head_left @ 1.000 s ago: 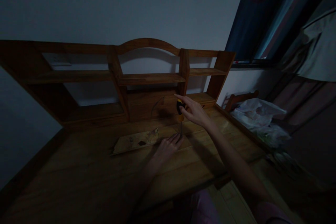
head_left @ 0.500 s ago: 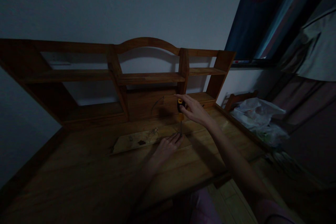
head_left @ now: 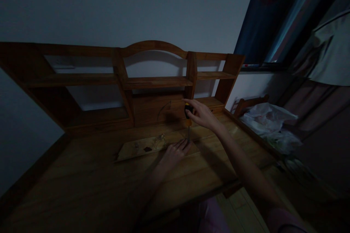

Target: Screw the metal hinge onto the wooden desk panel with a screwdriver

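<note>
My right hand (head_left: pixel 201 114) is closed around the handle of a yellow and black screwdriver (head_left: pixel 188 122), its index finger stretched over the top. The screwdriver stands nearly upright, shaft down. Its tip meets the fingertips of my left hand (head_left: pixel 175 152), where any screw is too small and dark to make out. My left hand lies with its fingers extended across a narrow, rough wooden board (head_left: pixel 131 150). This board rests flat on the wooden desk (head_left: pixel 90 174); a dark hole and worn marks show on its left part, and my left hand covers some of its right part.
A wooden shelf unit (head_left: pixel 157 82) rises along the desk's back edge against the wall. Right of the desk are a chair back (head_left: pixel 250 102) and white plastic bags (head_left: pixel 269 118). Light clothing (head_left: pixel 332 56) hangs by the dark window. The room is dim.
Both hands stay almost in place, with the screwdriver still upright at the left fingertips. The right fingers shift very slightly on the handle, and the view moves a little.
</note>
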